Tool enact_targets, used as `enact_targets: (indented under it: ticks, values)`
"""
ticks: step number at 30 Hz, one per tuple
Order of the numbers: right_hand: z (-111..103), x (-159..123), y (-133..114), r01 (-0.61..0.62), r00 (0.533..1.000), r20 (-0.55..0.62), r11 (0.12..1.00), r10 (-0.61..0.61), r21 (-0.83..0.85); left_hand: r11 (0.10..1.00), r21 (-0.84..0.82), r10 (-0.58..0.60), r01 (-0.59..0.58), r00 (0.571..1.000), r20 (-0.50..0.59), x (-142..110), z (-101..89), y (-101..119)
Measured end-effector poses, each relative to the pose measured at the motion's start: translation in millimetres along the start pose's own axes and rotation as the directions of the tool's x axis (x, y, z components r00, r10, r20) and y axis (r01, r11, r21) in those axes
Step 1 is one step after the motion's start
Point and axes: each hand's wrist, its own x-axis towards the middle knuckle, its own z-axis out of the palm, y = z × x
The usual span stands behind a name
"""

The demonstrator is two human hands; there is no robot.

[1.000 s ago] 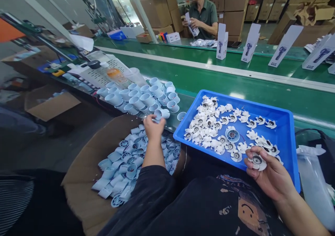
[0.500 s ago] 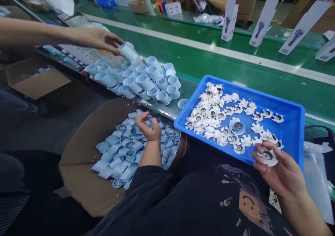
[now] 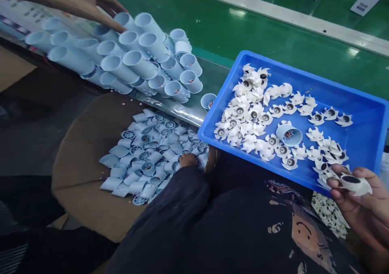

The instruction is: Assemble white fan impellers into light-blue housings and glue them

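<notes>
Now my R hand [image 3: 361, 209] pinches white fan [image 3: 355, 184] by blue tray [image 3: 304, 68]; L hand [image 3: 188, 159] mostly hidden in box [image 3: 75, 180] of blue cups [image 3: 148, 168], grip can't tell.

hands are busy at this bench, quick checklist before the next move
right hand grip on the fan blade: ok, held in the fingers
left hand free: cannot tell, it is down on the blue parts with the sleeve hiding most of it
tray holds only blades: not ok, a blue cup sits among them
co-worker's hand away from the tray: ok, it is at the cup stack
</notes>
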Motion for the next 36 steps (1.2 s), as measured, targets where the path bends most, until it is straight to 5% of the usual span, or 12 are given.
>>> enact_targets:
  ticks: [6,9,13,16,19,23,25,27,29,32,34,36]
  values:
    - [14,-3,-2,-0.030,0.991,0.131,1.000,0.030,-0.002,0.965,-0.260,-0.105,0.046,0.971,-0.215,-1,-26.9,7]
    - [25,0,-5,0.050,0.979,0.196,0.999,-0.052,0.014,0.897,-0.441,-0.130,-0.038,0.929,-0.345,-9,-65.7,5]
    - [36,5,-6,0.192,0.951,0.249,0.981,-0.182,-0.018,0.706,-0.636,-0.095,-0.311,0.848,-0.521,-38,-133.3,15]
    - [41,6,-4,0.244,0.917,0.332,0.969,-0.222,-0.025,0.493,-0.690,0.025,-0.529,0.802,-0.597,-77,-170.1,50]
    - [42,5,-3,0.277,0.888,0.384,0.961,-0.252,-0.011,0.277,-0.732,0.223,-0.623,0.783,-0.581,-114,-178.4,105]
    - [42,1,-4,0.325,0.865,0.401,0.946,-0.301,0.008,0.118,-0.884,0.531,-0.452,0.781,-0.328,-141,-161.8,176]
    - [43,-4,-6,0.398,0.831,0.416,0.917,-0.369,0.020,0.075,-0.958,0.706,-0.278,0.693,-0.146,-148,-153.2,202]
    - [44,-10,-8,0.531,0.760,0.417,0.846,-0.499,0.046,0.032,-0.983,0.835,-0.182,0.545,-0.074,-155,-147.0,223]
    - [47,-15,-11,0.713,0.631,0.408,0.701,-0.659,0.029,-0.006,-0.982,0.914,-0.187,0.397,-0.081,-163,-142.1,239]
    - [49,-15,-15,0.923,0.378,0.470,0.364,-0.798,-0.126,0.031,-0.965,0.978,-0.260,0.209,-0.025,-174,-132.9,255]
    - [48,-10,-16,0.953,0.275,0.483,0.167,-0.831,-0.254,0.048,-0.970,0.993,-0.236,0.118,0.020,-177,-124.0,260]
    - [45,-2,-14,0.928,0.251,0.442,0.083,-0.861,-0.364,-0.005,-0.992,0.996,-0.127,0.086,-0.016,-179,-114.2,263]
